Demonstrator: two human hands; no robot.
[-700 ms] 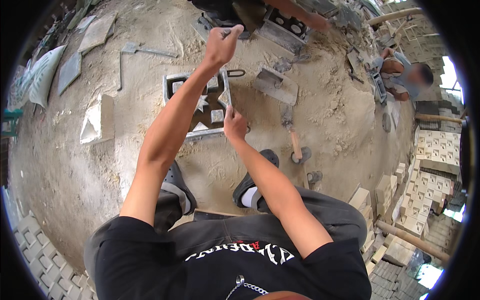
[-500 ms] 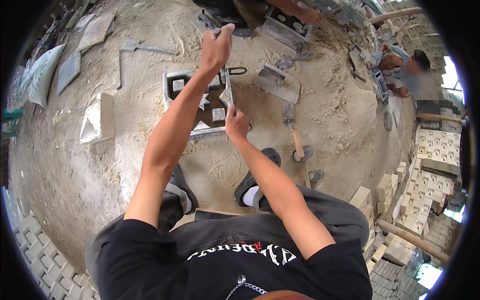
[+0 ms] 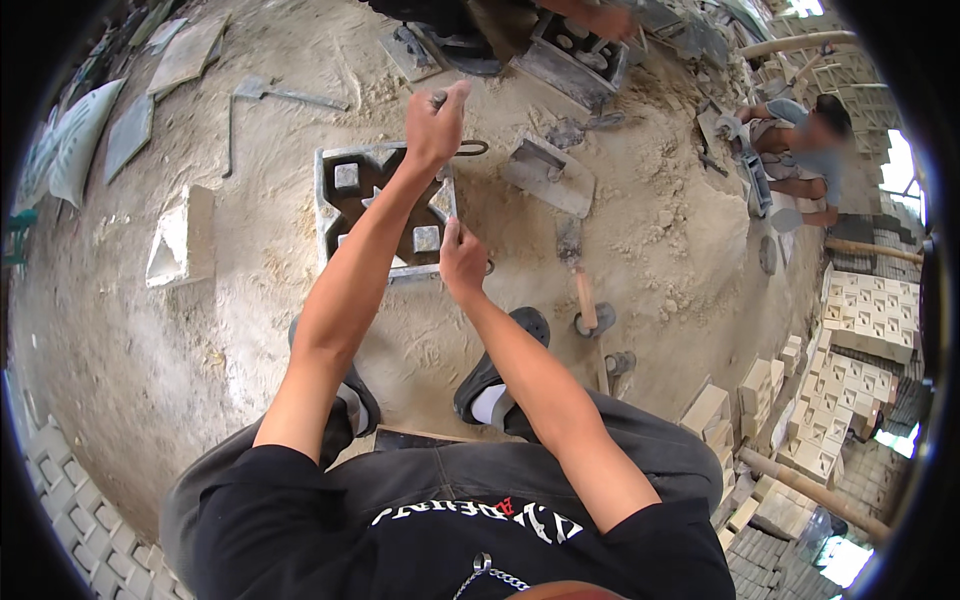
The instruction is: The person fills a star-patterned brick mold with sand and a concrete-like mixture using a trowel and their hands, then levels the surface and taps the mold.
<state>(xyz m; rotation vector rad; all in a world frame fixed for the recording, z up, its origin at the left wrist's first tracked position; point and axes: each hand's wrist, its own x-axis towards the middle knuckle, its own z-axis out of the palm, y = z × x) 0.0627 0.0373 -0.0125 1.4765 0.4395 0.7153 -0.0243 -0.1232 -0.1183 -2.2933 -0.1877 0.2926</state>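
On the sandy floor in front of me lies a rectangular metal mould (image 3: 322, 205) with square metal cores and a star-shaped core inside. My left hand (image 3: 435, 130) is a fist above the mould's far right part, wrapped round a handle whose dark round end (image 3: 438, 97) shows at the top; the rest of it is hidden. My right hand (image 3: 463, 262) is closed at the mould's right side, thumb up, close to or touching the rim. What its fingers hold, if anything, is hidden. My left forearm covers part of the mould.
A trowel-like metal plate (image 3: 552, 172) and a wooden-handled tool (image 3: 584, 295) lie to the right, beside loose sand (image 3: 690, 220). A pale block (image 3: 190, 240) stands left. A co-worker's hand (image 3: 605, 20) is over another mould (image 3: 570, 75); another person (image 3: 800, 140) crouches right. Pale blocks (image 3: 840, 400) are stacked right.
My left fist has come down and nearer to the mould. My right hand stays at the mould's right side. The crouching person's arms have shifted. The whole view has slid slightly.
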